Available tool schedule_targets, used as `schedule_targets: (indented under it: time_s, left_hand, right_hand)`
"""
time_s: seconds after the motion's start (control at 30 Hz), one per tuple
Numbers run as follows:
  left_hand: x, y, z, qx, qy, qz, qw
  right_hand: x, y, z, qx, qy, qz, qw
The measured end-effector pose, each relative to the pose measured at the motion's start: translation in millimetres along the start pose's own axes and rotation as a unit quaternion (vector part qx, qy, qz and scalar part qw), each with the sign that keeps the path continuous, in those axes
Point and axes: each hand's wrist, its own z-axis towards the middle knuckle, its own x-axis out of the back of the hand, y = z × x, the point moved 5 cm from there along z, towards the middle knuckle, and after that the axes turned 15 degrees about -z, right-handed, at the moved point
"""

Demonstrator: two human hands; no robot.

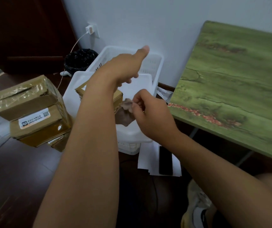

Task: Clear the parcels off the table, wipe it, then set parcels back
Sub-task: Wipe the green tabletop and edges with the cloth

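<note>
My right hand [150, 116] pinches a brownish-grey cloth [125, 112] over the near white basket [132, 134]. My left hand [125, 66] reaches across above the baskets with thumb raised and fingers loosely bent, holding nothing that I can see. A cardboard parcel [115, 96] lies inside the near basket, partly hidden by my left forearm. Two taped cardboard parcels [33, 111] are stacked on the dark floor at left. The green-patterned table [239, 83] stands at right with a bare top.
A second white basket [155, 63] sits behind the first against the wall. A black-lined bin [79, 60] and a wall charger with cable [90, 30] stand at back left. White sheets and a black phone [164, 160] lie on the floor by my shoe [196, 206].
</note>
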Motion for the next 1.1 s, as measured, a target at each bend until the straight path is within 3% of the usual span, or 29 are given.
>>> schedule_targets:
  time_s: [0.13, 0.33, 0.57, 0.93, 1.1]
  left_hand:
    - [-19.2, 3.0, -7.5, 0.048, -0.097, -0.055, 0.993]
    - [-63.8, 10.9, -17.3, 0.036, -0.262, -0.098, 0.960]
    - [-97.0, 31.8, -22.1, -0.044, -0.326, -0.092, 0.940]
    - [-133.1, 40.6, -22.4, -0.069, -0.255, -0.134, 0.955]
    - [-142.2, 46.7, -19.9, -0.087, -0.203, -0.136, 0.966]
  right_hand:
    - [40.9, 3.5, -6.5, -0.070, -0.012, 0.119, 0.990]
    - [92.5, 41.0, -6.6, -0.176, 0.023, 0.286, 0.942]
    - [138.0, 95.5, -14.0, -0.244, 0.040, 0.318, 0.915]
    - [170.0, 133.6, -34.7, -0.283, 0.011, 0.304, 0.909]
    - [174.5, 140.1, -39.0, -0.268, 0.013, 0.233, 0.935]
